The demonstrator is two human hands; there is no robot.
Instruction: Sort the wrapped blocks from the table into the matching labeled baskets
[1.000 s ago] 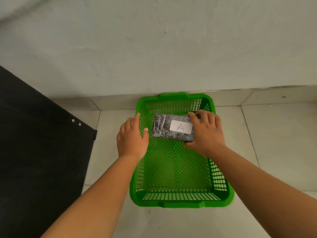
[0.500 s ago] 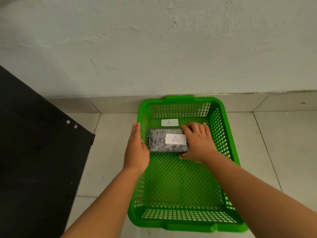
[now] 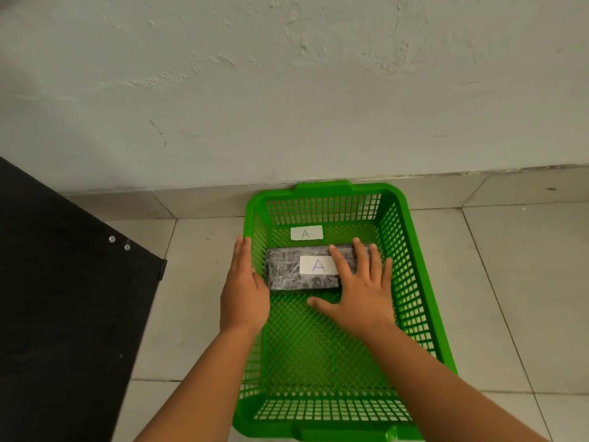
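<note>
1. Head view: we see a green mesh basket on a tiled floor, its far end near the wall.
2. A wrapped block lies flat on the basket bottom, in the far half, long side running left to right. It carries a white label marked "A".
3. A second white tag, also marked "A", sits on the basket floor just behind the block.
4. Our right hand is inside the basket, fingers spread flat and released; the fingertips lie over the block's right end and hide it. No grasp. Thumb points left over the mesh, just in front of the block.
5. Our left hand rests along the basket's left wall from outside, fingers straight and together, not gripping anything that we can see; thumb side meets the rim.
6. A black panel with two screws fills the left, apart from the basket.
7. Near half of the basket shows only mesh, partly covered by our right forearm.
</note>
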